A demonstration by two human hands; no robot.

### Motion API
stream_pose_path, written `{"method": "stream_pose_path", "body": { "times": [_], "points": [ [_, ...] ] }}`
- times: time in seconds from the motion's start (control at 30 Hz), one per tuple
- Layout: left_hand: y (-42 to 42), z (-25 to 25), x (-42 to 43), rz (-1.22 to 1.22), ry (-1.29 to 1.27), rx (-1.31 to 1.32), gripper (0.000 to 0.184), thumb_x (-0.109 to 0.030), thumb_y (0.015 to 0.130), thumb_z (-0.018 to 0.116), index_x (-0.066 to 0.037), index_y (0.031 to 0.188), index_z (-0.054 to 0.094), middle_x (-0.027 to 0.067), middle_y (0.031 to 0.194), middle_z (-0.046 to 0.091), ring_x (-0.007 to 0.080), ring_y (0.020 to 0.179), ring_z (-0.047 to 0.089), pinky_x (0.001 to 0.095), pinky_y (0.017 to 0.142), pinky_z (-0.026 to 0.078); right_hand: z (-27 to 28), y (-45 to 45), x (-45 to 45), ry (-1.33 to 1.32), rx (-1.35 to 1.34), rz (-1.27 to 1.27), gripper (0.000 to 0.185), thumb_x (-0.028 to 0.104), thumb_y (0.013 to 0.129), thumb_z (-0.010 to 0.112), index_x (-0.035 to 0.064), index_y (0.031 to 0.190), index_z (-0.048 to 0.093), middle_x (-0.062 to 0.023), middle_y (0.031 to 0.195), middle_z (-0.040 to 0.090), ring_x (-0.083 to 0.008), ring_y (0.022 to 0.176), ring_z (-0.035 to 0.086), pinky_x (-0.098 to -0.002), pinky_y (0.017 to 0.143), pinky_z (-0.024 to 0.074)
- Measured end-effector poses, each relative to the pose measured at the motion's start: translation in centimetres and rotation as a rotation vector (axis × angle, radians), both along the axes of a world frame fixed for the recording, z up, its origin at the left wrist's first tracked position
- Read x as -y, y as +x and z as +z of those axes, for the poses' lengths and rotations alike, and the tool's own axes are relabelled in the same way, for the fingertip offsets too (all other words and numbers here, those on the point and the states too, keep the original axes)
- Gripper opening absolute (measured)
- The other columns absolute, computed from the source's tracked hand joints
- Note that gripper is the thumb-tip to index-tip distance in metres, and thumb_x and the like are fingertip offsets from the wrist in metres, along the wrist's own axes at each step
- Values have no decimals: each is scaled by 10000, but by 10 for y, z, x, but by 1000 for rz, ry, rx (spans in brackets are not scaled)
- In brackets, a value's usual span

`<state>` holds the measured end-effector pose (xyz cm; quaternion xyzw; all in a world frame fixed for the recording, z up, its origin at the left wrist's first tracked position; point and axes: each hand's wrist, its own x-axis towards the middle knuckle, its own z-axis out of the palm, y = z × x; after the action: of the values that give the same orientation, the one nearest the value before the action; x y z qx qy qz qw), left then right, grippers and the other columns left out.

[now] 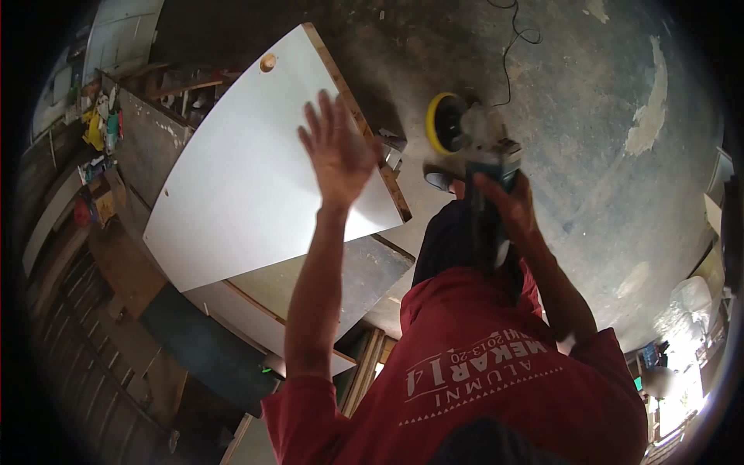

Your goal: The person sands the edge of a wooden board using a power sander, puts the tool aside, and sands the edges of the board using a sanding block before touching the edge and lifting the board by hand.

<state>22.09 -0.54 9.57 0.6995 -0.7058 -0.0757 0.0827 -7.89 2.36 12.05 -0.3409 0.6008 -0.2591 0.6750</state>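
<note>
A white panel [240, 163] with a curved edge and a bare wooden side lies on a bench to the left. My left hand [339, 155] is over it near the wooden edge, fingers spread, slightly blurred and holding nothing; I cannot tell whether it touches the surface. My right hand [511, 203] is wrapped around the body of an angle polisher [487, 167], held off to the right of the panel. A round pad with a yellow rim [443, 124] is on the tool's head and faces left, toward the panel.
A thin black cord [508, 66] trails over the worn concrete floor [589, 155]. Beneath the panel is a grey board [364, 279]. Cluttered shelves with bottles and rags [101, 128] stand at the far left. A dark board [201, 345] lies at lower left.
</note>
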Motion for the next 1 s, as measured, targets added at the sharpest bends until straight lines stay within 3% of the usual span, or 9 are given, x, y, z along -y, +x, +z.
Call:
{"method": "stream_pose_path", "body": {
  "times": [0.03, 0.2, 0.33, 0.5, 0.7, 0.8, 0.87, 0.9, 1.0],
  "points": [
    [-11, -3, 7, 51, 15, -20, 805, -338, 935, 646, -65, 1602, 286, 206, 1663, 253, 467, 1538, 176, 650, 1202, 162, 2, -9, 5, 45, -9, -57, 449, 308, 891, 778, -21, 1169, 654, -75, 977, 710, -136, 868, 667, -306, 776, 534],
    [21, -24, 79, 86, -143, -83, 736, -329, 936, 634, -5, 1544, 374, 223, 1624, 325, 471, 1518, 229, 659, 1188, 200, -10, -48, 20, 8, -73, -257, 419, 355, 917, 744, -10, 1105, 662, -52, 837, 672, -146, 714, 653, -312, 668, 528],
    [51, -43, 144, 137, -197, -62, 746, -361, 940, 631, 16, 1533, 380, 231, 1616, 334, 481, 1512, 228, 655, 1187, 207, -10, -66, 32, 130, -53, -305, 382, 352, 924, 732, -5, 1030, 648, -57, 811, 649, -159, 668, 646, -317, 626, 521],
    [50, -41, 169, 371, -214, -87, 806, -419, 930, 663, 31, 1527, 362, 307, 1606, 274, 563, 1489, 179, 668, 1183, 202, -16, -72, 45, 128, -86, -296, 395, 357, 924, 731, -6, 1051, 641, -59, 806, 646, -162, 668, 647, -316, 629, 524],
    [1, -29, 58, 281, -222, -172, 868, -327, 914, 723, -42, 1596, 267, 307, 1623, 242, 550, 1500, 179, 675, 1183, 184, -1, -48, 59, 56, -43, -239, 396, 357, 922, 731, 2, 1071, 642, -55, 816, 646, -162, 669, 648, -312, 632, 524],
    [-15, -14, -10, 267, -188, -202, 854, -257, 905, 735, -46, 1594, 277, 251, 1644, 254, 497, 1520, 196, 642, 1198, 185, 16, -28, 51, -4, -27, -196, 401, 359, 921, 731, 5, 1087, 645, -53, 826, 651, -162, 678, 654, -312, 638, 527],
    [-12, -1, -44, 184, -97, -366, 831, -196, 904, 728, -45, 1589, 282, 195, 1649, 289, 447, 1533, 211, 665, 1191, 174, 28, -10, 37, -29, -25, -171, 407, 361, 919, 731, 5, 1097, 646, -53, 831, 654, -162, 685, 658, -312, 643, 529],
    [9, -4, -56, 169, -125, -413, 793, -227, 909, 726, -54, 1572, 328, 167, 1642, 322, 422, 1535, 228, 652, 1201, 171, 33, -3, 27, -13, 6, -148, 419, 364, 922, 726, 2, 1114, 640, -57, 835, 659, -163, 692, 662, -311, 648, 533],
    [82, -30, -63, 286, -220, -135, 718, -356, 925, 682, -79, 1533, 417, 172, 1619, 359, 408, 1519, 267, 636, 1199, 182, 47, 25, -1, 37, 47, -81, 452, 388, 935, 702, -8, 1138, 623, -78, 827, 673, -172, 700, 672, -305, 657, 542]
  ]
}}
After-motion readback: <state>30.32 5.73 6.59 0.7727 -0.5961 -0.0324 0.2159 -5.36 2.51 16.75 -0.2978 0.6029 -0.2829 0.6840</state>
